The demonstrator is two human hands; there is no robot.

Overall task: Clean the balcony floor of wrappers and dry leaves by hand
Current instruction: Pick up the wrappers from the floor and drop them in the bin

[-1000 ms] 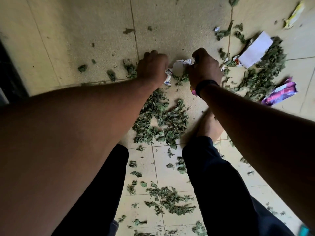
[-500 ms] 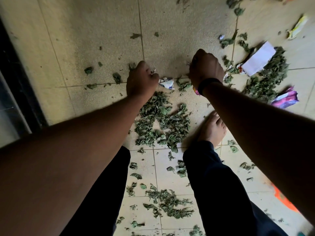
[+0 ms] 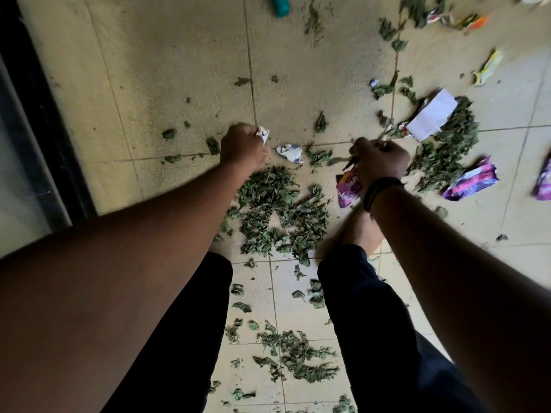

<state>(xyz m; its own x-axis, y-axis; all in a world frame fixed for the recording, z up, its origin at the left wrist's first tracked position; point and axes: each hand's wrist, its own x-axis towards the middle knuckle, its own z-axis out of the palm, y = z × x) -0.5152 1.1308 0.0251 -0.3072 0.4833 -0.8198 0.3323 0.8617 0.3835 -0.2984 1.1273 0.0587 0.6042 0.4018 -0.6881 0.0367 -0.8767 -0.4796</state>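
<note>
Left hand (image 3: 243, 146) gripped a white scrap (image 3: 263, 134); right hand (image 3: 378, 162) clutched a purple wrapper (image 3: 348, 189). Advisable: pinch centre-frame wrapper (image 3: 289, 152) next, then scoop leaves (image 3: 277, 210).

Matt, speckled floor tiles (image 3: 179, 84) carry crinkled dry leaves (image 3: 277, 213), a glossy purple foil wrapper (image 3: 471, 183) and white paper (image 3: 432, 119).

tiled floor (image 3: 313, 70), leaves (image 3: 277, 210), wrappers (image 3: 471, 181)

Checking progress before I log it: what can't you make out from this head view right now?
- Left hand: grips a white wrapper scrap; anything else is hidden by the fingers.
- Right hand: motion-blurred; curled on a purple wrapper, palm contents hidden.
- Teal object: cut off by the top edge.
- Floor under both forearms and legs: hidden.
</note>
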